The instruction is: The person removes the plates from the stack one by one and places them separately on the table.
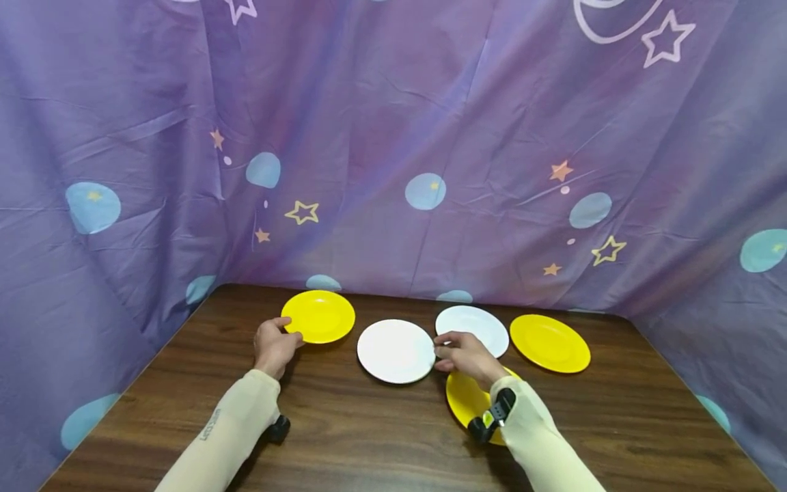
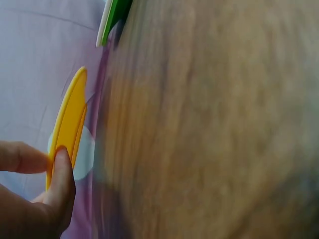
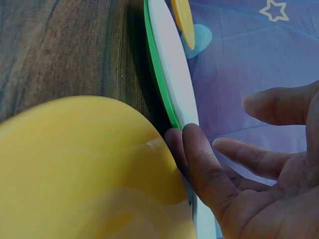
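My left hand (image 1: 274, 348) pinches the near-left rim of a yellow plate (image 1: 319, 316) between thumb and fingers. In the left wrist view this yellow plate (image 2: 72, 119) appears edge-on, raised over the table. To its right is a white plate (image 1: 395, 350) with green along its underside. My right hand (image 1: 466, 354) is at that plate's right edge. The right wrist view has fingertips touching the end of the white plate (image 3: 174, 64), while other fingers stand spread and off it. Below the right wrist lies another yellow plate (image 1: 468, 400), partly hidden by the hand and sleeve.
A second white plate (image 1: 476, 326) lies behind the right hand, partly covered by it. Farther right a yellow plate (image 1: 550, 343) rests on the brown wooden table (image 1: 344, 437). A purple curtain (image 1: 369, 137) with stars hangs behind the table and along both sides.
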### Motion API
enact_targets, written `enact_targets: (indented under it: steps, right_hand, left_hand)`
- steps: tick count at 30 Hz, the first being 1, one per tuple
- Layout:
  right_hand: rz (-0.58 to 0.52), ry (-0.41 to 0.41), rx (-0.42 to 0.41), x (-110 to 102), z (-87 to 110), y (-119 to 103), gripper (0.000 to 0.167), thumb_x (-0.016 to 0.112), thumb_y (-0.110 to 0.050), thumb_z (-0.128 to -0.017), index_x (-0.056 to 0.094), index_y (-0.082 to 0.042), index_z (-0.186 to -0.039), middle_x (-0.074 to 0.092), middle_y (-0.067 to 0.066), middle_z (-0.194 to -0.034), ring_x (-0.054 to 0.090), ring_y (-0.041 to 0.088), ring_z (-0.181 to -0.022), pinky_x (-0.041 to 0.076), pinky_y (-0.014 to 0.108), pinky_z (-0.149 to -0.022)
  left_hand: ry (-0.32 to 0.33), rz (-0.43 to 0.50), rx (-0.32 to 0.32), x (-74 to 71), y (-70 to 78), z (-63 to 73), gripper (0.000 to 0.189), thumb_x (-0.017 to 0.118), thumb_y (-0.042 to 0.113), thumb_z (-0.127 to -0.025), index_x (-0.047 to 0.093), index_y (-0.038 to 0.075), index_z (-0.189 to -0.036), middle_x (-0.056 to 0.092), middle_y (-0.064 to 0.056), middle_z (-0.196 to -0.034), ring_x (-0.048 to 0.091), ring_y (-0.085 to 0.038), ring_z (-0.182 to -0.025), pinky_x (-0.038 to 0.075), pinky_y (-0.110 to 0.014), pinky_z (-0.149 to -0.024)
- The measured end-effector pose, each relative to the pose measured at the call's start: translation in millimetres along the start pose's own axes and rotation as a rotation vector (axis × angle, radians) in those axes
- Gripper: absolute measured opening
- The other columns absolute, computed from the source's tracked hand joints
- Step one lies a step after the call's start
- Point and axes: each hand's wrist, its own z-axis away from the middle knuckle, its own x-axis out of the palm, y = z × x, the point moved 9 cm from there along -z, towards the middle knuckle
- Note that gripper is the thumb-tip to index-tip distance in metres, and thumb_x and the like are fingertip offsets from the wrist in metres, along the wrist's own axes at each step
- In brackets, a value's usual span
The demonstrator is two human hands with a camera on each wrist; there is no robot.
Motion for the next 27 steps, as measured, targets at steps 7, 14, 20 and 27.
enact_targets:
  steps: [7, 14, 20, 27]
  right_hand:
    - [-0.001, 0.007, 0.007, 0, 0.9, 0, 0.036, 0.056, -0.007, -0.097, 0.057, 0.01, -0.129, 0.066, 0.024, -0.116, 0.073, 0.022, -0.085, 0.06, 0.032, -0.081]
    - [-0.013, -0.003, 0.001, 4, 2.0, 1, 0.035, 0.056, -0.006, -0.097, 0.056, 0.011, -0.128, 0.065, 0.024, -0.115, 0.073, 0.021, -0.085, 0.06, 0.033, -0.082]
    - [0.02, -0.012, 0.031, 4, 3.6, 2, 0.037, 0.056, -0.008, -0.098, 0.056, 0.01, -0.13, 0.065, 0.025, -0.118, 0.073, 0.023, -0.088, 0.06, 0.035, -0.084]
    - [0.034, -0.042, 0.034, 2, -1.5, -2, 0.038, 0.055, -0.01, -0.1, 0.054, 0.01, -0.133, 0.064, 0.026, -0.122, 0.074, 0.026, -0.094, 0.059, 0.036, -0.089]
  left_hand:
    - [0.051, -0.082, -0.02, -16.7, -3.4, -3.2, 0.06, 0.057, -0.005, -0.082, 0.047, -0.015, -0.14, 0.058, -0.036, -0.13, 0.064, -0.04, -0.109, 0.059, -0.029, -0.08]
    - [0.032, -0.13, -0.081, -28.0, -15.9, -2.1, 0.064, 0.057, -0.005, -0.08, 0.043, -0.016, -0.142, 0.047, -0.036, -0.144, 0.052, -0.044, -0.128, 0.05, -0.049, -0.106]
    - [-0.014, -0.17, -0.122, -32.7, -22.0, -2.1, 0.065, 0.057, -0.005, -0.08, 0.042, -0.015, -0.143, 0.05, -0.036, -0.141, 0.061, -0.039, -0.12, 0.06, -0.037, -0.08]
    - [-0.099, -0.143, -0.171, -35.7, -18.2, -7.9, 0.064, 0.058, 0.003, -0.092, 0.032, -0.017, -0.147, 0.038, -0.038, -0.15, 0.072, -0.035, -0.108, 0.062, -0.031, -0.079]
